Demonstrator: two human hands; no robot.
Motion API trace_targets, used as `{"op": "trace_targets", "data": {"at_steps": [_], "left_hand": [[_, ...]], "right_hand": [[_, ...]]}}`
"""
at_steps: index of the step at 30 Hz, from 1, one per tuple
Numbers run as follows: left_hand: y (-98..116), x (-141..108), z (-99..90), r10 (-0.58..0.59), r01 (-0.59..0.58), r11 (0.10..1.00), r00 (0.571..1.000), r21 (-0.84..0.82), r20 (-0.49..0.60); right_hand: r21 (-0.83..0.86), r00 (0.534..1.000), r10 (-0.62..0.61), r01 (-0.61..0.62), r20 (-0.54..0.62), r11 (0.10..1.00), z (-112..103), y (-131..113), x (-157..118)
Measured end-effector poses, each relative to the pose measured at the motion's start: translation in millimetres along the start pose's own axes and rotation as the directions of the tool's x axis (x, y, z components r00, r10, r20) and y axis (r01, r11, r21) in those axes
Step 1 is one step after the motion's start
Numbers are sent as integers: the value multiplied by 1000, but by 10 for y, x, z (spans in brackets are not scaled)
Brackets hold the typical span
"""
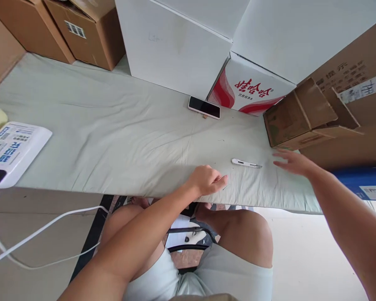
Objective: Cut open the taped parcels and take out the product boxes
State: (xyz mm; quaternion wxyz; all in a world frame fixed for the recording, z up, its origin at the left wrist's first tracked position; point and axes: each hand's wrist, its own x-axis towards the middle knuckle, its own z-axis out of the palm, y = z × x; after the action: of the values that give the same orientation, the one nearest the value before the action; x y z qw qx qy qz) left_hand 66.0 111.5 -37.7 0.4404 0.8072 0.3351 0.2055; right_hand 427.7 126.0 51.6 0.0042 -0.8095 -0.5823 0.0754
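Observation:
My left hand [208, 179] rests on the cloth near the table's front edge, its fingers curled into a loose fist with the thumb alongside. Nothing shows in it. My right hand [290, 162] is open, fingers stretched toward the left, over the cloth at the right. Between the two hands lies a white utility knife [246, 163], with its metal tip pointing right, touched by neither hand. Farther back, a phone [204, 107] with a dark screen lies flat before the white boxes.
A light green cloth [113, 138] covers the table. White cartons [178, 50] and a red-and-white box [247, 88] line the back. An open cardboard box [294, 117] stands right, above a blue package [360, 179]. A white device [17, 152] sits left; white cables [50, 225] hang below.

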Motion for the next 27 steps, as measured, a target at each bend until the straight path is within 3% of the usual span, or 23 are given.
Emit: {"op": "trace_targets", "data": {"at_steps": [5, 9, 12, 15, 20, 24, 27], "left_hand": [[16, -61, -15, 19, -15, 999, 997, 52, -68], [10, -187, -200, -31, 34, 999, 995, 31, -95], [-33, -300, -418, -127, 126, 992, 985, -23, -115], [-99, -399, -639, -226, 219, 973, 967, -65, -116], [-263, -473, -949, -246, 245, 956, 969, -159, 18], [-397, -490, -1159, -291, 308, 925, 951, -221, 106], [-450, -512, -1298, -299, 328, 905, 943, -270, 143]], "right_hand": [[-11, 972, -168, 172, 166, 985, 159, -637, -103], [-69, 897, -397, 416, 194, 907, 274, -1404, -77], [-108, 813, -560, 578, 160, 809, 399, -2153, -15], [-116, 747, -657, 665, 99, 738, 519, -3042, 93], [-118, 626, -773, 764, -99, 634, 545, -4627, 394], [-131, 616, -762, 754, -200, 644, 387, -5694, 672], [-151, 658, -730, 715, -187, 683, 287, -6241, 867]]}}
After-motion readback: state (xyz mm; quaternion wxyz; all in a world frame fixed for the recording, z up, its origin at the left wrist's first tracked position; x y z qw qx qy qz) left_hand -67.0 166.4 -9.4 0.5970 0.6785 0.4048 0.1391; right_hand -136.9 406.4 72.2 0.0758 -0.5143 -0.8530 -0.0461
